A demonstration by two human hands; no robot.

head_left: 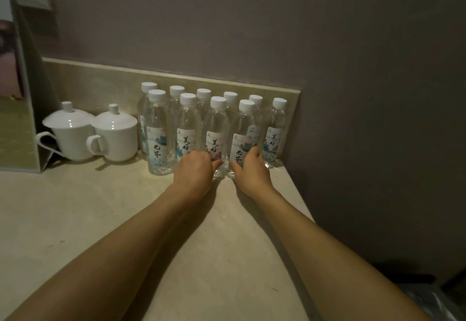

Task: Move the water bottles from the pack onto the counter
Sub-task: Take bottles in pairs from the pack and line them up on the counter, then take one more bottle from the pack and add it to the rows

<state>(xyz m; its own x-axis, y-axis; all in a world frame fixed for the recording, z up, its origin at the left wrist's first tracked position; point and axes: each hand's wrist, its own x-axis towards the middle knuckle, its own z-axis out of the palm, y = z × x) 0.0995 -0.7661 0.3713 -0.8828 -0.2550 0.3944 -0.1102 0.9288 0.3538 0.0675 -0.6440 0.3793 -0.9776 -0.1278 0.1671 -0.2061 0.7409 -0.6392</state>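
Several clear water bottles (157,131) with white caps and printed labels stand upright in two rows on the beige counter (100,220), against the low backsplash. My left hand (194,170) is curled around the lower part of the second front-row bottle (187,121), its thumb reaching across to the third bottle (216,124). My right hand (251,169) grips the lower part of the fourth front-row bottle (245,124), thumb on its left side. Both held bottles stand on the counter. No pack is in view.
Two white lidded cups (73,131) (116,136) stand left of the bottles. A tall folded card stand (17,93) rises at the far left. The wall closes the corner at the right, where the counter edge drops off. A lined bin (428,300) sits below.
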